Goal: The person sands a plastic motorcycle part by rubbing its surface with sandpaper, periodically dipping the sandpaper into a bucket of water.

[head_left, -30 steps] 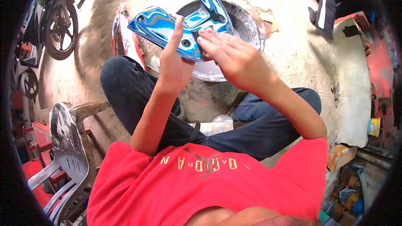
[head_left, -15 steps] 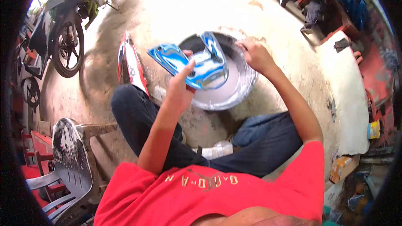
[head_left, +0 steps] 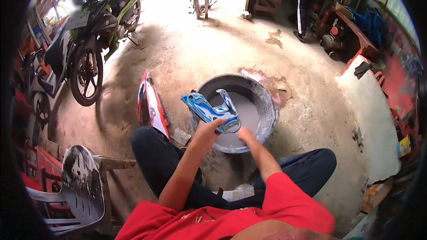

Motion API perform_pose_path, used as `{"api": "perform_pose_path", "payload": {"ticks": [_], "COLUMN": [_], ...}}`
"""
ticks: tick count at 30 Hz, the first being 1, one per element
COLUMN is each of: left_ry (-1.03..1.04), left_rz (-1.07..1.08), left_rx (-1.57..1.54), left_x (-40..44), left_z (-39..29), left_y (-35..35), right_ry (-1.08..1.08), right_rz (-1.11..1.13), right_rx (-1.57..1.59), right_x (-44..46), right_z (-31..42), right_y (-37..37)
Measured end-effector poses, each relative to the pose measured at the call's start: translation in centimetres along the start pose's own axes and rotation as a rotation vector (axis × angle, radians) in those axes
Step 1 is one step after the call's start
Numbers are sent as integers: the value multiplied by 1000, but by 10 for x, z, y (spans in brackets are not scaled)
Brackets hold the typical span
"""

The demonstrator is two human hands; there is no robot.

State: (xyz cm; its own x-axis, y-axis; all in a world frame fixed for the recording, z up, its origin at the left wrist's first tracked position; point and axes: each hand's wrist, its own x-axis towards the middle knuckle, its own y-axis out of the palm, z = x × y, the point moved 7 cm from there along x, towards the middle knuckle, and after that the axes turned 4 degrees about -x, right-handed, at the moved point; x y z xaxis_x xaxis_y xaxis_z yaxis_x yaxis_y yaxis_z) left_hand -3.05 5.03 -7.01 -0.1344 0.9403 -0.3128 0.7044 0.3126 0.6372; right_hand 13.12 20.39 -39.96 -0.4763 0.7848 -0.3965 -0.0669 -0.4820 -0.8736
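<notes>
Your left hand (head_left: 209, 132) is clamped on the blue patterned panel (head_left: 205, 108), above the grey basin (head_left: 270, 122). Your right hand (head_left: 244, 134) is just beside the panel's near end; whether its fingers grip anything, I cannot tell.

Sits with bent knees (head_left: 146, 144) spread wide, stretching both bare forearms (head_left: 186, 171) forward and inward. Grips with the left hand (head_left: 208, 132), with thumb (head_left: 218, 122) on top. Holds the right hand (head_left: 244, 134) low just beside it, with fingers too hidden to read.
</notes>
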Motion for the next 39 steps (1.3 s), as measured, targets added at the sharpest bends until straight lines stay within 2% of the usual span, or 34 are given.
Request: {"api": "perform_pose_path", "payload": {"ticks": [2, 4, 7, 9, 11, 13, 14, 15, 16, 19, 21, 22, 24, 26, 27, 28, 30, 31, 34, 36, 38, 39], "left_ry": [81, 95, 84, 90, 104, 124, 124, 152, 152, 147, 108, 87, 97, 84, 93, 69, 94, 95, 135, 151, 159, 177], "left_rz": [23, 48, -28, -41, -45, -22, -12, 73, 81, 97, 68, 49, 134, 204, 228, 217, 214, 219, 268, 196, 180, 188], "left_rx": [-68, -137, -184, -246, -263, -290, -306, -332, -340, -355, -297, -269, -263, -253, -265, -247, -269, -295, -300, -312, -315, -306], "left_x": [11, 18, 20, 23, 28, 26, 26, 15, 11, 0, 0, 3, 8, 13, 16, 13, 14, 13, 14, 8, 4, 3], "left_z": [7, 4, 3, 3, 4, -4, -5, -19, -25, -38, -46, -48, -56, -63, -64, -67, -68, -69, -68, -72, -77, -82], "left_y": [-5, -4, -11, -15, -18, -19, -18, 1, 9, 28, 39, 43, 53, 58, 61, 64, 64, 64, 60, 59, 63, 66], "right_ry": [65, 5, -12, -86, -47, -312, -422, -263, -367, -453, -535, -591, -905, -933, -945, -795, -616, -824, -995, -807, -604, -711], "right_rz": [82, 139, 93, 16, 73, -285, -290, -327, -541, -619, -658, -641, -689, -764, -793, -620, -592, -771, -715, -710, -585, -617], "right_rx": [38, 50, 228, 237, 278, 331, 217, 177, 109, 316, 398, 311, 289, 130, 53, 251, 293, 140, 97, 111, 181, 175], "right_x": [-13, -6, -7, 15, 31, 18, 13, -18, -57, -135, -183, -197, -229, -241, -246, -232, -220, -232, -247, -214, -204, -218], "right_z": [10, 16, 12, 1, -13, -4, 1, 14, 38, 92, 127, 142, 171, 176, 177, 165, 154, 166, 188, 157, 146, 160], "right_y": [19, 28, 21, -8, -69, -181, -227, -310, -358, -420, -421, -411, -385, -384, -382, -385, -395, -392, -376, -391, -408, -404]}}
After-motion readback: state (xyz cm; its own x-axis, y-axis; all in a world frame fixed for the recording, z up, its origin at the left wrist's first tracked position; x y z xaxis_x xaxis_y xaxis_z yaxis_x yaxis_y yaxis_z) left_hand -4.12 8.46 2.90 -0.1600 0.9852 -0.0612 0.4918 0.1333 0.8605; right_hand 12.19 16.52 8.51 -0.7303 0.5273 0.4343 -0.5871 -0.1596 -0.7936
